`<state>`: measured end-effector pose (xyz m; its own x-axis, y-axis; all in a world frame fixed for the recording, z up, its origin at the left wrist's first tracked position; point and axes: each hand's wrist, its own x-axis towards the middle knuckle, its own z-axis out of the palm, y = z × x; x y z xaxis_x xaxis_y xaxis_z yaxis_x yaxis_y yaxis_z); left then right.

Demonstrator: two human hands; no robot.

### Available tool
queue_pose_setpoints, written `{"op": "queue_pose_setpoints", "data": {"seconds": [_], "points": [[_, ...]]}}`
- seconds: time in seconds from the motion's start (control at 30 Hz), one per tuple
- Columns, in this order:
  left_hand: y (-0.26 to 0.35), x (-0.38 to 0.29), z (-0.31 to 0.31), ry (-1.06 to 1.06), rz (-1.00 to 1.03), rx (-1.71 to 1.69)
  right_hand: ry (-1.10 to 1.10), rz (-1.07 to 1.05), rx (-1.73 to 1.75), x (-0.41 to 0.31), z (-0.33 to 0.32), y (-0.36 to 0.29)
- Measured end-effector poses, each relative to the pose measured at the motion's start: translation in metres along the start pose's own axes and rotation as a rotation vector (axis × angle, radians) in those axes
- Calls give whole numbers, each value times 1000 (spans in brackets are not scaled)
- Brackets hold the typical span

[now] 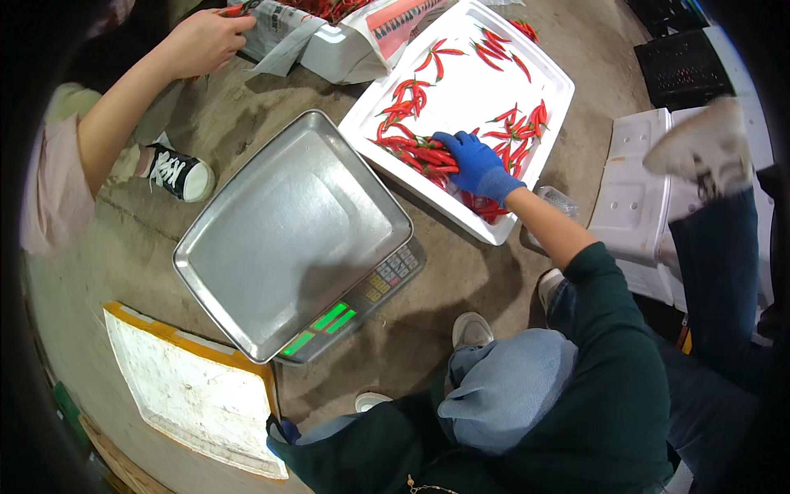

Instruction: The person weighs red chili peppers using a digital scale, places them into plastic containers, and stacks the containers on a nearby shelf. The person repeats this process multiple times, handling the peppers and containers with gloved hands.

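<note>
My right hand (474, 165), in a blue knit glove, is down in a white foam box (551, 133). Its fingers curl over a bunch of red chili peppers (426, 154), whose ends stick out to the left of the palm. More loose chilies (521, 128) lie in small clusters around the box floor. Only a bit of blue glove shows of my left hand (289, 430), at the dark green cuff beside a dirty white foam lid (191, 376) with yellow tape along its edge. Its fingers are hidden.
A digital scale with a bare steel pan (290, 228) and lit green displays stands left of the box. Another person's hand (207, 43) holds chilies by a paper-lined box (345, 52). Foam boxes (632, 185), a black crate (682, 68) and someone's raised shoe (703, 151) are at right.
</note>
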<state>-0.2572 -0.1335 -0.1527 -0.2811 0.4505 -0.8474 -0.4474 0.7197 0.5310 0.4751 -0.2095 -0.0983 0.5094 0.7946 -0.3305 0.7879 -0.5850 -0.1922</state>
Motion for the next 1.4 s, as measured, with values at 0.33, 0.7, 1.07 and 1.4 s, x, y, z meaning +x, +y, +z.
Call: {"op": "queue_pose_setpoints", "data": {"seconds": [0.33,0.7,1.07,1.4], "points": [[13,-43,24,-44,50,157,53,129,573,12,-9,32],[17,-238,269,-966,488,1417,222,84,1038,1,-15,93],[-414,-305,460,-2189,2034,1367,213,-12,806,15,-54,81],[-429,-292,452,-2411,2153,1654,155,80,824,15,-58,105]]}}
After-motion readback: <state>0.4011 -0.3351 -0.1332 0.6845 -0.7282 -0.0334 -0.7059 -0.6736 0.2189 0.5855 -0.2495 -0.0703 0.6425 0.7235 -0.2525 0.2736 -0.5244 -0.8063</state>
